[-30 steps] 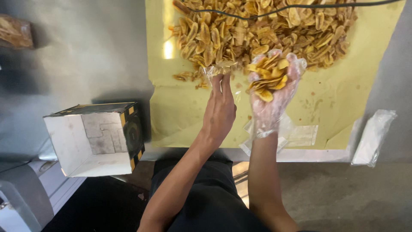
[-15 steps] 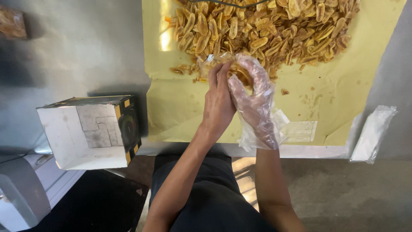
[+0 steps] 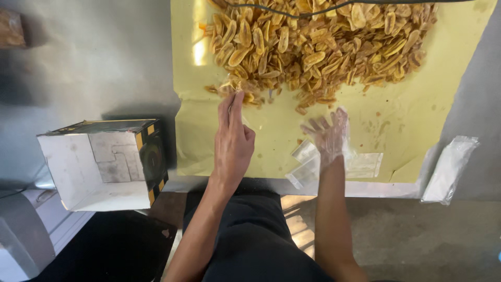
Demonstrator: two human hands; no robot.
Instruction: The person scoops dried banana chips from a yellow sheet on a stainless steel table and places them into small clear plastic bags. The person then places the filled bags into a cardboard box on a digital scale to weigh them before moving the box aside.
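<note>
Lit brightly and evenly from above, with a hard white glare streak on the yellow sheet [image 3: 313,141] just beyond and left of the left hand [image 3: 233,141] fingertips. Soft-edged from motion around the gloved right hand [image 3: 330,137], whose spread fingers smear a little, while the chips [image 3: 318,47] past the fingers stay fairly crisp. Darker toward the lower edge, with a deep shadow behind the open cardboard box [image 3: 102,164], well left of the fingers.
</note>
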